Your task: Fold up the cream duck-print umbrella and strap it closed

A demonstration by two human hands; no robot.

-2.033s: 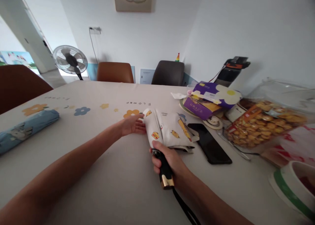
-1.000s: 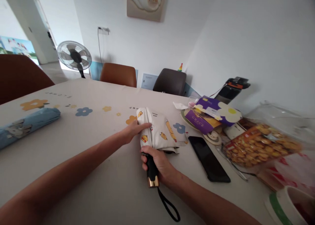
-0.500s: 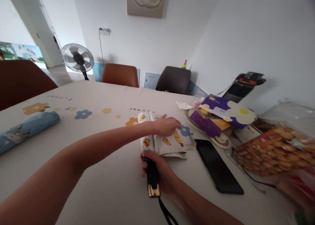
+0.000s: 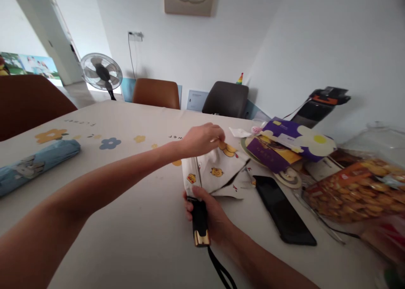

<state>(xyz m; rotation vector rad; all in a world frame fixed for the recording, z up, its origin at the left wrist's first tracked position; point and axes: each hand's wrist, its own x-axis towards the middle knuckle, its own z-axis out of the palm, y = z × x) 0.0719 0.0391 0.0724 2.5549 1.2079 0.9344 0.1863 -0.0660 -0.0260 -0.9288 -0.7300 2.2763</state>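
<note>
A black phone lies toward the right edge of the table. A purple flowered box sits near the far right corner, a bag of snacks closer along the right edge. At the far edge stand a brown chair and a grey chair; past the far left corner, a fan.

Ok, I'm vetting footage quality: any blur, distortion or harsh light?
In the head view, the snack bag blurs and stretches toward the right edge; same view, the upper-left wall looks nearly washed out; the umbrella handle reads clearly.
</note>
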